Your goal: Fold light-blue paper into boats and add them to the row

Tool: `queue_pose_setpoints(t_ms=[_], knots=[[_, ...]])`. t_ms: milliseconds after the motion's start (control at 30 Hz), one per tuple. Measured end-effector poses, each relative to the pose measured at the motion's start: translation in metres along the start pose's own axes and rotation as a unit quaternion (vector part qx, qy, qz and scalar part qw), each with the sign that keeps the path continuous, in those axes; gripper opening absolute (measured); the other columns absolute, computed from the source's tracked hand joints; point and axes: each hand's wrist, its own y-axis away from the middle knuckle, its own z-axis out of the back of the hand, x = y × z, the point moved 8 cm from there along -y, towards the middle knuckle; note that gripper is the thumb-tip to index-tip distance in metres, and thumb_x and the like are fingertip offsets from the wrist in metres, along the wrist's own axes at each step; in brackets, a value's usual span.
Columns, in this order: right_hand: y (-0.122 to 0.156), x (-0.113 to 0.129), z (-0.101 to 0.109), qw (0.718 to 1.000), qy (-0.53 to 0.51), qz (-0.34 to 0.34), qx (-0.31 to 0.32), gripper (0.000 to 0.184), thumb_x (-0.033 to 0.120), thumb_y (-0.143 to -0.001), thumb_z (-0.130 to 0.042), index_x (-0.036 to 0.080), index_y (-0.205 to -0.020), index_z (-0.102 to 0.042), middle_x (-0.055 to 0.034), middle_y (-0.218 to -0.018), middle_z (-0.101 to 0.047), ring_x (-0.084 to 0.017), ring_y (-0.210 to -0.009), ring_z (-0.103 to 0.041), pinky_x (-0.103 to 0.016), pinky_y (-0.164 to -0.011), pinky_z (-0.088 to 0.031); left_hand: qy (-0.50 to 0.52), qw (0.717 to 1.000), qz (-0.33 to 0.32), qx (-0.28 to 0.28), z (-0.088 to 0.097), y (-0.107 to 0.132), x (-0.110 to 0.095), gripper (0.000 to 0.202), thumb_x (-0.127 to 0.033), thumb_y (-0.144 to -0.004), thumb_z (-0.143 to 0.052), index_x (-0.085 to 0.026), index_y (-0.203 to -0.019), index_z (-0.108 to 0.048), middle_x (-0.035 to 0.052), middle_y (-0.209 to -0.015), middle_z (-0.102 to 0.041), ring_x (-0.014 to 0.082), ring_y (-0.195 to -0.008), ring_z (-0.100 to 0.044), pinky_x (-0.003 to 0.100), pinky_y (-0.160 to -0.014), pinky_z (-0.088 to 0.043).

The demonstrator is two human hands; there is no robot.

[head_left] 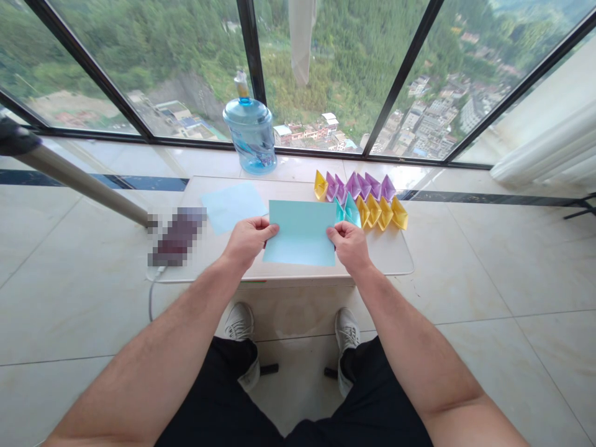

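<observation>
A flat rectangle of light teal paper (302, 234) is held up over the table's front edge. My left hand (250, 241) pinches its left side, thumb on top. On the opposite side my right hand (350, 243) grips it the same way. Just beyond the right hand stand folded teal paper boats (351, 211), partly hidden by the sheet and hand. Several yellow paper boats (384, 214) and a row of purple paper boats (356, 186) are lined up beside and behind them. Pale blue paper (234, 205) lies flat behind my left hand.
The low white table (391, 264) carries a blurred-out device (179, 239) with a cable at its left end. A large blue water bottle (251, 136) stands behind the table by the window. A slanted pole (93, 177) reaches in from the left.
</observation>
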Motion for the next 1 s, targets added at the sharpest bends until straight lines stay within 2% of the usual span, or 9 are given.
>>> queue_pose_setpoints(t_ms=[133,200,267,367,700,900,1000], knots=[[0.002,0.004,0.003,0.999,0.024,0.014,-0.032,0.026,0.042,-0.078,-0.067,0.02,-0.068,-0.06,0.0054,-0.054,-0.046,-0.01,-0.051,-0.038,-0.025,-0.05,-0.033,-0.012,1.0,-0.003,-0.01,0.001,-0.001,0.003,0.026,-0.037,-0.059,-0.08,-0.018,-0.064,-0.063,-0.0016,-0.055,-0.057,0.0103,-0.048,-0.047,0.024,-0.048,-0.033],[0.004,0.006,0.007,0.996,0.04,0.035,-0.07,0.022,0.04,-0.079,-0.068,0.019,-0.081,-0.069,0.0026,-0.062,-0.058,-0.012,-0.057,-0.049,-0.026,-0.058,-0.042,-0.02,0.999,-0.012,-0.023,0.003,-0.002,0.003,0.027,-0.038,-0.059,-0.08,-0.018,-0.064,-0.063,-0.0018,-0.054,-0.057,0.0106,-0.048,-0.047,0.024,-0.048,-0.034],[0.006,0.008,0.01,0.991,0.06,0.056,-0.103,0.03,0.037,-0.079,-0.069,0.018,-0.102,-0.074,-0.0012,-0.077,-0.07,-0.014,-0.068,-0.06,-0.027,-0.07,-0.049,-0.027,0.999,-0.02,-0.036,0.003,-0.002,0.003,0.027,-0.039,-0.06,-0.08,-0.018,-0.065,-0.063,-0.002,-0.054,-0.056,0.0107,-0.047,-0.047,0.024,-0.047,-0.033],[0.008,0.01,0.01,0.985,0.096,0.08,-0.123,0.039,0.032,-0.08,-0.068,0.02,-0.117,-0.074,-0.0038,-0.092,-0.075,-0.015,-0.078,-0.066,-0.028,-0.083,-0.052,-0.03,0.998,-0.022,-0.043,0.003,-0.001,0.003,0.026,-0.039,-0.06,-0.079,-0.018,-0.066,-0.064,-0.0018,-0.054,-0.057,0.011,-0.048,-0.048,0.024,-0.047,-0.034],[0.01,0.015,0.007,0.977,0.142,0.104,-0.117,0.04,0.031,-0.083,-0.065,0.021,-0.12,-0.075,-0.0035,-0.094,-0.073,-0.013,-0.07,-0.061,-0.028,-0.082,-0.053,-0.035,0.998,-0.027,-0.041,0.0,0.003,-0.004,0.026,-0.037,-0.061,-0.078,-0.017,-0.064,-0.061,-0.002,-0.053,-0.056,0.0105,-0.048,-0.048,0.023,-0.046,-0.036],[0.014,0.022,0.004,0.973,0.143,0.144,-0.115,0.033,0.032,-0.084,-0.063,0.022,-0.112,-0.076,-0.0023,-0.086,-0.073,-0.013,-0.065,-0.057,-0.029,-0.076,-0.052,-0.036,0.998,-0.023,-0.042,0.0,0.004,-0.004,0.026,-0.037,-0.062,-0.078,-0.017,-0.064,-0.061,-0.0019,-0.053,-0.056,0.0104,-0.048,-0.048,0.023,-0.046,-0.037],[0.011,0.017,0.005,0.978,0.115,0.122,-0.121,0.024,0.035,-0.078,-0.069,0.02,-0.096,-0.074,0.0,-0.077,-0.069,-0.013,-0.063,-0.056,-0.028,-0.069,-0.049,-0.026,0.999,-0.018,-0.036,-0.001,0.003,-0.003,0.029,-0.039,-0.06,-0.08,-0.016,-0.066,-0.063,-0.0009,-0.054,-0.058,0.011,-0.049,-0.05,0.024,-0.048,-0.038]])
